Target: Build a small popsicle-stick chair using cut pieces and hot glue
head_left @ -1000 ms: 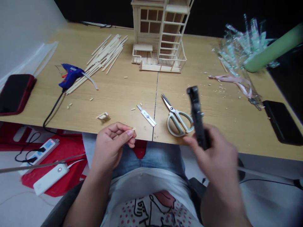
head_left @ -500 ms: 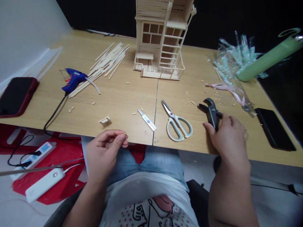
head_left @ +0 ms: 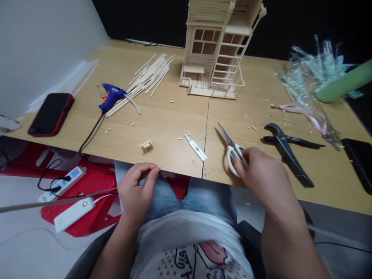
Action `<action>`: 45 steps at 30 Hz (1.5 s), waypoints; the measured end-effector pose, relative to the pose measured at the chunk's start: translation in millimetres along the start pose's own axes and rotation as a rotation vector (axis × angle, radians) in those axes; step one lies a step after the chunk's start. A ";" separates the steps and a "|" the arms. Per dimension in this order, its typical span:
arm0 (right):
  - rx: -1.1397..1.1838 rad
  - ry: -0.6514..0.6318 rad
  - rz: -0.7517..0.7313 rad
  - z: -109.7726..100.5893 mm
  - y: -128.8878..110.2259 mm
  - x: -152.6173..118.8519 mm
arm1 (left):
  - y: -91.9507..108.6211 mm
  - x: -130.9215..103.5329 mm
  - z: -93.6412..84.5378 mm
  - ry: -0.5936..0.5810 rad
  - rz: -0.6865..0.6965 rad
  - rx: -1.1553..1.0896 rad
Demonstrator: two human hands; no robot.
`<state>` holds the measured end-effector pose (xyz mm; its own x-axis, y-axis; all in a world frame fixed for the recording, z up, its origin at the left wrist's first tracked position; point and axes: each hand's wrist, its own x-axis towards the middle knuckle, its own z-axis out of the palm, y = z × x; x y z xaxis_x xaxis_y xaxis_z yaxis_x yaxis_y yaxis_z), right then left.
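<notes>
At the table's front edge, my left hand (head_left: 137, 185) pinches a tiny wooden stick piece (head_left: 161, 165) between thumb and fingertips. My right hand (head_left: 263, 174) grips the white handles of the scissors (head_left: 226, 136), whose blades point away from me with a shadow beside them. To the right of the scissors lies a black hand cutter (head_left: 290, 155), its arms spread. A small white craft knife (head_left: 196, 148) rests left of the scissors. Beyond my left hand stands a little wooden piece (head_left: 147, 145) made of sticks.
A stick-built model house (head_left: 215, 58) with a ladder stands at the back. Loose sticks (head_left: 154, 73) and a blue glue gun (head_left: 112, 96) lie left of it, near a red-cased phone (head_left: 51, 114). Clear wrappers (head_left: 314, 73), a green cylinder (head_left: 334, 89) and a black phone (head_left: 359, 162) are right.
My right hand has let go of the black cutter, which now lies spread on the table, and moved left to grip the scissors. My left hand keeps its pinch. The view has shifted left.
</notes>
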<state>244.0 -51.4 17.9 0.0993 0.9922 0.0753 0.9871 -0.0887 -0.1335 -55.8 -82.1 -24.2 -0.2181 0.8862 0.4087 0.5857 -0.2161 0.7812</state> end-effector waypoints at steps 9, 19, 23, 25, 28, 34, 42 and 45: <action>1.202 -1.023 -0.048 -6.6 -61.3 -62.1 | 2.0 5.1 1.3 0.023 -0.178 -0.169; 1.189 -0.991 -0.083 12.4 -83.0 -66.3 | 3.7 3.6 -2.7 0.013 -0.033 0.000; 1.183 -0.978 -0.106 12.3 -83.7 -65.1 | 3.3 2.8 -2.4 0.009 -0.027 0.016; 1.179 -0.978 -0.110 12.1 -84.2 -64.7 | 3.9 3.0 -2.4 0.014 -0.031 0.039; 1.154 -0.968 -0.139 11.3 -84.0 -63.5 | 5.5 4.0 -2.3 0.015 -0.016 0.072; 1.136 -0.962 -0.153 11.4 -83.2 -62.6 | 10.2 6.9 -1.7 0.007 0.072 0.138; 1.165 -0.975 -0.109 20.2 -85.7 -63.9 | -0.3 5.0 -2.9 0.012 0.019 0.096; 1.229 -0.984 -0.030 27.2 -91.8 -62.8 | -16.9 13.7 -7.8 0.078 -0.023 0.060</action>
<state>143.7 -103.2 -1.5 -0.5184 0.7017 -0.4888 0.2370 -0.4313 -0.8705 -74.7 -69.5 -28.1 -0.2907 0.8556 0.4283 0.6251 -0.1691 0.7620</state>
